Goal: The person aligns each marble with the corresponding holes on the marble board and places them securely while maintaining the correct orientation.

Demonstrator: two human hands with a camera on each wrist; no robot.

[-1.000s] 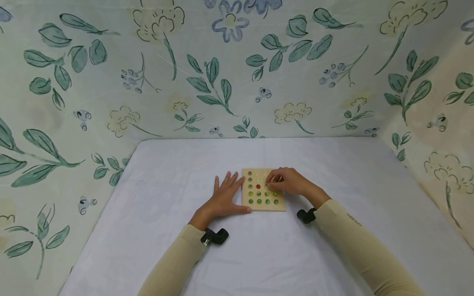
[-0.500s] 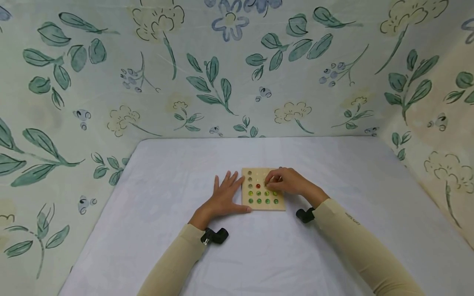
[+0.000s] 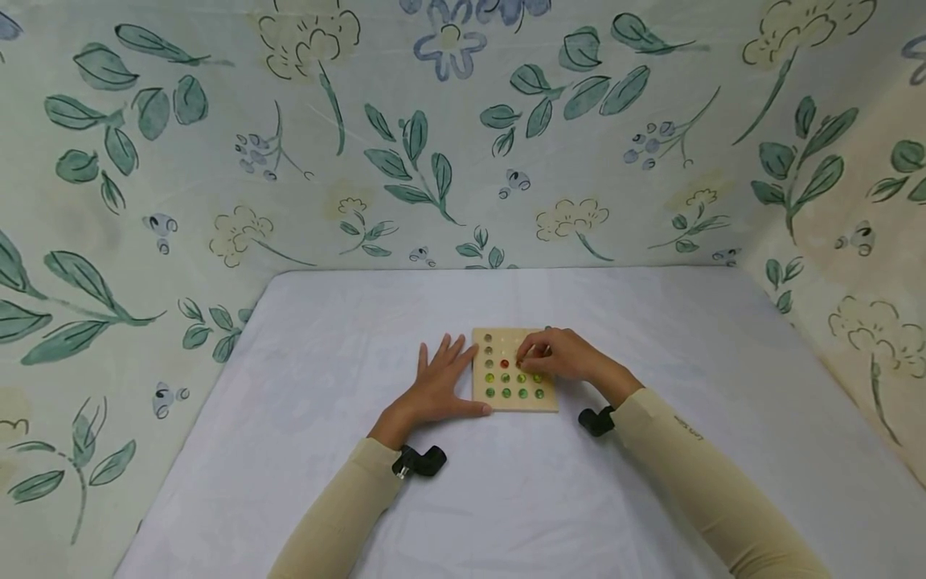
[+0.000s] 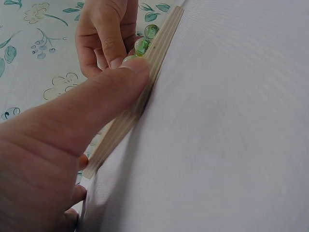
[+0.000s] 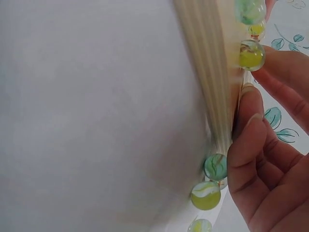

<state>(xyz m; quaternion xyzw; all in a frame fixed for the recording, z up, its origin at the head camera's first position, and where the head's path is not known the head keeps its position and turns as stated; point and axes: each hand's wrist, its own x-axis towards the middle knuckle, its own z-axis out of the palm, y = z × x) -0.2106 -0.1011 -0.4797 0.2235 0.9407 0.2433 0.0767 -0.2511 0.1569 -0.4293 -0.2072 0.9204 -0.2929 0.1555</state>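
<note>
A square wooden board [image 3: 552,404] with rows of round hollows lies on the white cloth. Green and yellow-green marbles [image 3: 506,393] fill its two nearest rows; a red marble [image 3: 504,364] sits one row farther. My left hand [image 3: 432,394] rests spread along the board's left side, its thumb [image 4: 113,89] against the near left corner. Over the board's right half, my right hand [image 3: 564,355] pinches a small marble at the third row, mostly hidden by the fingertips. In the right wrist view its curled fingers [image 5: 246,150] stay close to the board, behind a yellow marble [image 5: 252,55].
Beyond the board, several loose marbles [image 5: 205,195] lie on the cloth, largely hidden by my right hand in the head view. White cloth [image 3: 347,338] surrounds the board. A leaf-patterned fabric wall [image 3: 463,161] stands behind and at both sides.
Both hands stay nearly in place. The right fingertips shift only slightly at the same spot on the board, where a dark reddish speck now shows beside them.
</note>
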